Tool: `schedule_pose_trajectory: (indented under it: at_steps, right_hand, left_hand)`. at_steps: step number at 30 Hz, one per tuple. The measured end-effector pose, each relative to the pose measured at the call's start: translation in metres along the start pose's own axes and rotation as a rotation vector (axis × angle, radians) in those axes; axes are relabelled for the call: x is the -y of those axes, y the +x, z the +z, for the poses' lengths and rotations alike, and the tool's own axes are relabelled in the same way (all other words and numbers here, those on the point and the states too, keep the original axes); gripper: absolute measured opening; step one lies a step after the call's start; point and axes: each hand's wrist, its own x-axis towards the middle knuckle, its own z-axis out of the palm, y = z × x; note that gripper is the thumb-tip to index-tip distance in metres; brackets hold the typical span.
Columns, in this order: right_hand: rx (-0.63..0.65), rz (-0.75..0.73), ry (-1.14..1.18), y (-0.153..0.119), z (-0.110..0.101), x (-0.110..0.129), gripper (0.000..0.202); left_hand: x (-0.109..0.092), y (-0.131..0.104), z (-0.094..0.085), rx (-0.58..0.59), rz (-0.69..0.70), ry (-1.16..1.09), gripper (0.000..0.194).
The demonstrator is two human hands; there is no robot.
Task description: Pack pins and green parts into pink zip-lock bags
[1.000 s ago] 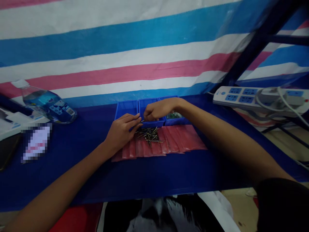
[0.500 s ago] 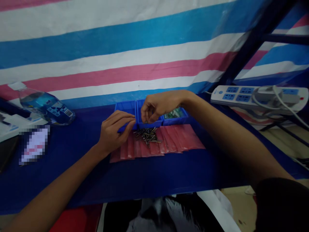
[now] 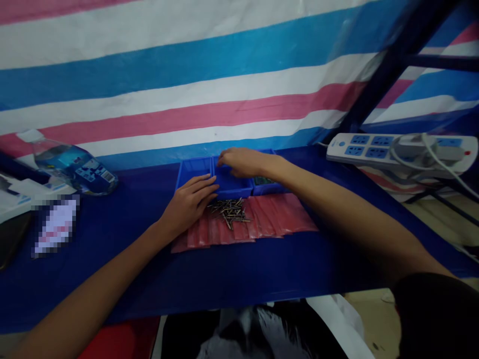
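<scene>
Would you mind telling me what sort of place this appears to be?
It looks like a makeshift workbench for handling small parts: a pile of thin metal pieces lies on overlapping pink plastic packets, blue bins stand just behind, and a striped sheet hangs as a backdrop.

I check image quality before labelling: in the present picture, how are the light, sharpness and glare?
Head view: light is dim overall; the right hand and metal pins look soft, single pins hard to separate; pink bags show only faint sheen.
</scene>
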Motion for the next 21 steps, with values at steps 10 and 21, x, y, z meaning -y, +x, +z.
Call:
schedule_pose_trajectory:
  at_steps: [10,21]
  right_hand:
    - [0.23,-0.03,0.172,0.008,0.012,0.011,0.02]
    - [0.334,0.265,0.38,0.004,-0.001,0.036,0.02]
  left_hand:
    - [-0.001,0.001,0.002,-0.028,0.005,0.016,0.02]
    - [-0.002,0.001,0.002,-0.032,-0.027,-0.017,0.021]
